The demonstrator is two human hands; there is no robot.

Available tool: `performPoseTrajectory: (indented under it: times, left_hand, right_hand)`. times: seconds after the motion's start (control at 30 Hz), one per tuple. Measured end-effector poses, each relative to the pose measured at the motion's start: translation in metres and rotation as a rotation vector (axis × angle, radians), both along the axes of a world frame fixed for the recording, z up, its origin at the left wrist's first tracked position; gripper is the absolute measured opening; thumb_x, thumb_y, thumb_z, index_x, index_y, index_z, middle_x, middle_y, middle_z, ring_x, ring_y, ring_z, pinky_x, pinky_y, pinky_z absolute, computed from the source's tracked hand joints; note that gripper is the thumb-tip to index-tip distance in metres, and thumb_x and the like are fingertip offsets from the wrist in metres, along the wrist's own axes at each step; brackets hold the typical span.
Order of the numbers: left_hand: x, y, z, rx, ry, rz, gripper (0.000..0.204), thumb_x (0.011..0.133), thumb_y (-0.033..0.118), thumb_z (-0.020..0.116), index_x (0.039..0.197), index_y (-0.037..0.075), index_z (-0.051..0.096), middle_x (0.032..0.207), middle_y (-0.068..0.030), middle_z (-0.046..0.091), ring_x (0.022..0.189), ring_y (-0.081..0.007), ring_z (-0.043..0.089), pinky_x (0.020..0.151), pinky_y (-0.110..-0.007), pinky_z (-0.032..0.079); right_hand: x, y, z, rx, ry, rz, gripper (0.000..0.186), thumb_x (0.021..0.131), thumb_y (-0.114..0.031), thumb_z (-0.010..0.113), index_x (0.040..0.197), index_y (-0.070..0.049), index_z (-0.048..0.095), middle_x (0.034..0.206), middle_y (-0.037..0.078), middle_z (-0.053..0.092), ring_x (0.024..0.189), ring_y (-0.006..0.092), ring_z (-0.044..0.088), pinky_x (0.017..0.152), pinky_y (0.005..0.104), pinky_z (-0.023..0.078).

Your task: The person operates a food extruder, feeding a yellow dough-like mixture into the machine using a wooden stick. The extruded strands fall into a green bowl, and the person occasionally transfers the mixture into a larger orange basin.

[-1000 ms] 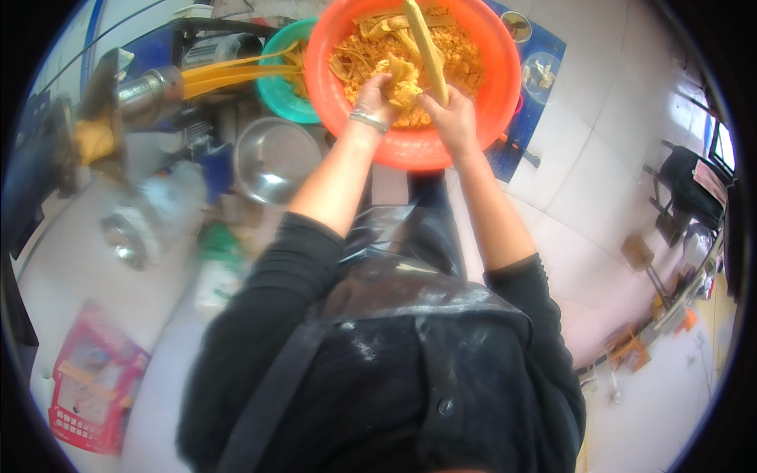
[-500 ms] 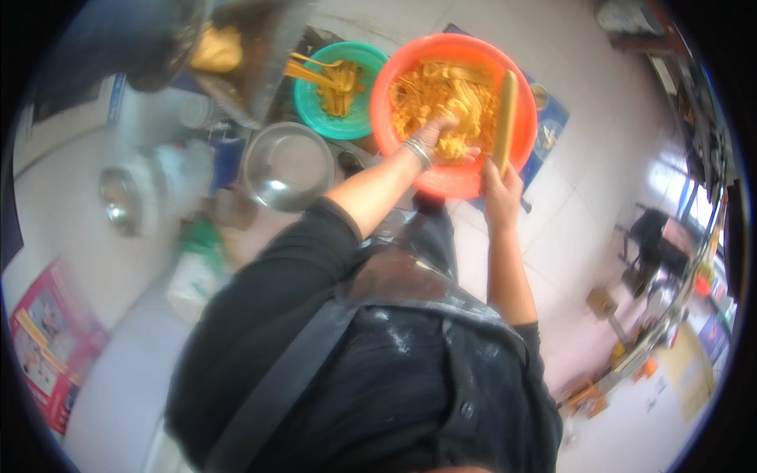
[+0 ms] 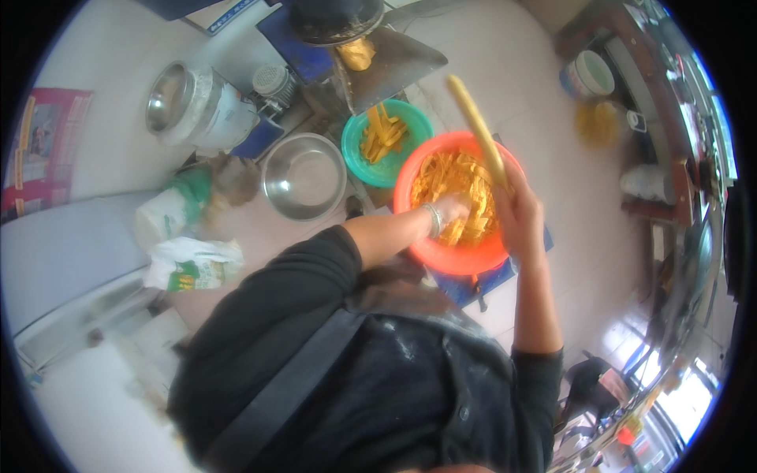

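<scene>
The left hand (image 3: 452,211) was down in the orange basin (image 3: 461,261), its fingers hidden among yellow strips (image 3: 449,177), so I couldn't tell how far they were spread or whether they gripped anything. Pressing hard there, I thought, might tear strips or push some over the rim. The right hand (image 3: 520,209) was raised at the basin's right edge, fingers closed around the near end of a yellow stick (image 3: 475,126). Held by one end only, that stick could tip or slip if the grip loosened, and a careless swing might knock the rim.

As for containers, furthest left a steel pot (image 3: 168,98) showed a shiny inside. Next came a steel bowl (image 3: 303,181), bare metal within. The green basin (image 3: 348,146), just beside the orange one, held looser yellow ribbons (image 3: 384,135). The orange basin was well filled with its strips. Far off to the right was a white tub (image 3: 587,75); its contents I couldn't make out.
</scene>
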State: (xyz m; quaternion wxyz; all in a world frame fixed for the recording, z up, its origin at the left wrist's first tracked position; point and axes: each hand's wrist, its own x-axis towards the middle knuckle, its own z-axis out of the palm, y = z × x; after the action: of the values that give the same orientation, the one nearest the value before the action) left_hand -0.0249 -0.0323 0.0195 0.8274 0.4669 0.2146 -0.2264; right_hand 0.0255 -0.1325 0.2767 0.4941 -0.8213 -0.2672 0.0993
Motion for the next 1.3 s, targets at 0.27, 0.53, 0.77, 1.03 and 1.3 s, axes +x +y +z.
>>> performPoseTrajectory:
  times: [0.27, 0.53, 0.77, 1.03, 1.3]
  left_hand:
    - [0.009, 0.031, 0.016, -0.290, 0.171, -0.131, 0.051, 0.080, 0.002, 0.072, 0.129, 0.004, 0.059, 0.112, -0.0110, 0.071, 0.098, -0.0228, 0.070, 0.083, -0.036, 0.059]
    - [0.013, 0.045, 0.081, -0.917, 0.215, -0.001, 0.039, 0.095, 0.029, 0.062, 0.127, 0.008, 0.061, 0.124, -0.0108, 0.068, 0.111, -0.0267, 0.066, 0.099, -0.046, 0.052]
    - [0.015, 0.038, 0.095, -0.624, 0.144, -0.148, 0.049, 0.097, 0.045, 0.060, 0.130, 0.008, 0.060, 0.125, -0.0107, 0.068, 0.112, -0.0269, 0.067, 0.089, -0.050, 0.056]
    - [0.008, 0.038, 0.101, -0.414, 0.192, -0.228, 0.046, 0.096, 0.045, 0.062, 0.129, 0.013, 0.060, 0.122, -0.0078, 0.069, 0.109, -0.0253, 0.067, 0.079, -0.050, 0.059]
    - [0.006, 0.034, 0.125, -0.174, 0.069, -0.250, 0.072, 0.087, 0.017, 0.072, 0.150, 0.014, 0.038, 0.141, -0.0148, 0.054, 0.128, -0.0305, 0.049, 0.092, -0.051, 0.051]
  right_hand:
    - [0.034, 0.112, 0.050, -0.669, -0.435, 0.307, 0.048, 0.092, -0.008, 0.051, 0.140, -0.015, 0.051, 0.088, 0.016, 0.072, 0.079, 0.0374, 0.070, 0.068, 0.0491, 0.056]
    - [0.031, 0.160, 0.067, -0.974, -0.520, 0.361, 0.056, 0.092, -0.009, 0.049, 0.147, -0.015, 0.041, 0.083, 0.017, 0.071, 0.077, 0.0378, 0.071, 0.066, 0.0486, 0.056]
    - [0.028, 0.170, 0.061, -1.017, -0.528, 0.355, 0.058, 0.090, -0.008, 0.049, 0.148, -0.010, 0.039, 0.085, 0.017, 0.072, 0.077, 0.0358, 0.072, 0.066, 0.0476, 0.056]
    - [0.029, 0.177, 0.053, -1.038, -0.558, 0.336, 0.064, 0.089, -0.006, 0.050, 0.151, -0.009, 0.036, 0.085, 0.017, 0.072, 0.077, 0.0353, 0.072, 0.067, 0.0465, 0.057]
    - [0.042, 0.176, 0.035, -0.977, -0.500, 0.303, 0.053, 0.099, -0.020, 0.049, 0.150, -0.018, 0.039, 0.094, 0.020, 0.071, 0.085, 0.0390, 0.070, 0.074, 0.0489, 0.056]
